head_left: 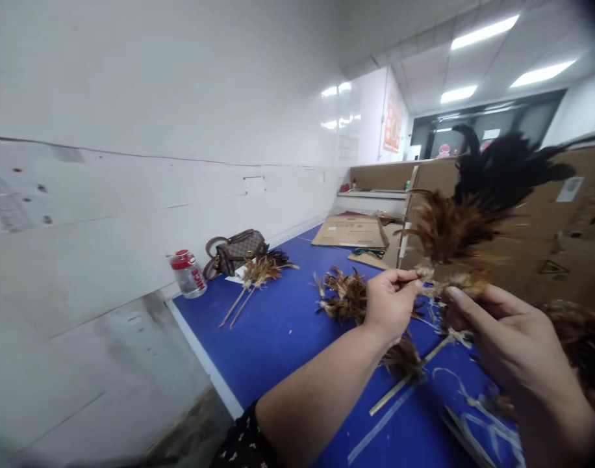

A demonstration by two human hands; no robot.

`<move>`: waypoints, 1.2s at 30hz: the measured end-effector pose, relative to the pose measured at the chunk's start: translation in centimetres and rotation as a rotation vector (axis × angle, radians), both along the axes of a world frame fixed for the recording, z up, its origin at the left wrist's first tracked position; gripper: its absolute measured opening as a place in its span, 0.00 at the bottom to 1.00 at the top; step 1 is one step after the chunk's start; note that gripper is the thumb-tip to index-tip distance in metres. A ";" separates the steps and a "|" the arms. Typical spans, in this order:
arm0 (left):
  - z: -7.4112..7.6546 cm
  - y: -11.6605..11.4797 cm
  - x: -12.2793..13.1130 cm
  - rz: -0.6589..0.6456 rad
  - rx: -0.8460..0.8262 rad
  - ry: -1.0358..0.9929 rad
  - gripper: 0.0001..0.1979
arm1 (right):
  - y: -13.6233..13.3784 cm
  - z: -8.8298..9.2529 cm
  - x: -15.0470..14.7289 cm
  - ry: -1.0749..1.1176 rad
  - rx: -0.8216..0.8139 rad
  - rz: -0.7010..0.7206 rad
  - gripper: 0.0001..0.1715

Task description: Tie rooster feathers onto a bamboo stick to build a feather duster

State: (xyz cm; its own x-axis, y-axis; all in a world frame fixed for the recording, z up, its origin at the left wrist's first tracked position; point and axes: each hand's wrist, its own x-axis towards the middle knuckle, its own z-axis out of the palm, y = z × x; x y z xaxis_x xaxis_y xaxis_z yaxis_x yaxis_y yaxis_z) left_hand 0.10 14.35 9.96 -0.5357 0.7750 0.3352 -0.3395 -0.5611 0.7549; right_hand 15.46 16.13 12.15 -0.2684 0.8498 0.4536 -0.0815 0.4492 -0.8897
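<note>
My left hand [391, 300] pinches the pale base of an upright feather bunch [453, 227], brown low down with long black plumes at the top. Beside it, my right hand [514, 341] grips a small tuft of light brown feathers [468, 284] between thumb and fingers, close against the bunch's base. Under my left wrist lies a loose heap of brown feathers [346, 294]. A thin pale stick [390, 396] rests below my hands, with a brown feather clump [403, 356] near it. Whether a stick runs inside the held bunch is hidden by my fingers.
Two feathered sticks [256, 276] lie on the blue table [273, 338] by a checked handbag [241, 250] and a red-lidded jar [188, 276]. Flat cardboard [349, 231] and green-handled scissors [369, 252] are farther back. Clear plastic strips [482, 416] lie at front right; cardboard boxes [536, 221] stand behind.
</note>
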 end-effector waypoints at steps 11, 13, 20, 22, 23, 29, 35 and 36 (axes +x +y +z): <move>-2.9 -0.2 2.0 0.195 0.108 0.527 0.10 | 0.8 0.3 -0.1 -0.051 -0.014 -0.248 0.28; -3.0 -0.6 2.0 0.253 0.146 0.620 0.12 | 0.8 -0.2 -0.5 -0.051 -0.009 -0.279 0.27; -3.1 -1.4 2.4 0.339 0.231 0.863 0.17 | 0.9 -1.4 -1.6 -0.098 0.040 -0.400 0.25; -3.2 -1.2 2.2 0.399 0.240 0.906 0.15 | 1.1 -1.8 -1.9 -0.124 0.055 -0.422 0.25; -3.3 -1.1 2.1 0.436 0.252 0.935 0.14 | 1.2 -2.0 -2.1 -0.125 0.068 -0.430 0.25; -3.3 -0.1 1.0 0.570 0.295 1.016 0.11 | 1.2 -2.3 -2.4 -0.025 0.207 -0.310 0.20; -3.0 0.1 0.7 0.567 0.270 1.007 0.11 | 2.4 -2.2 -1.4 -0.109 0.306 -0.146 0.19; -3.0 0.1 0.7 0.554 0.265 1.009 0.11 | 2.6 -2.4 -1.1 -0.125 0.325 -0.184 0.19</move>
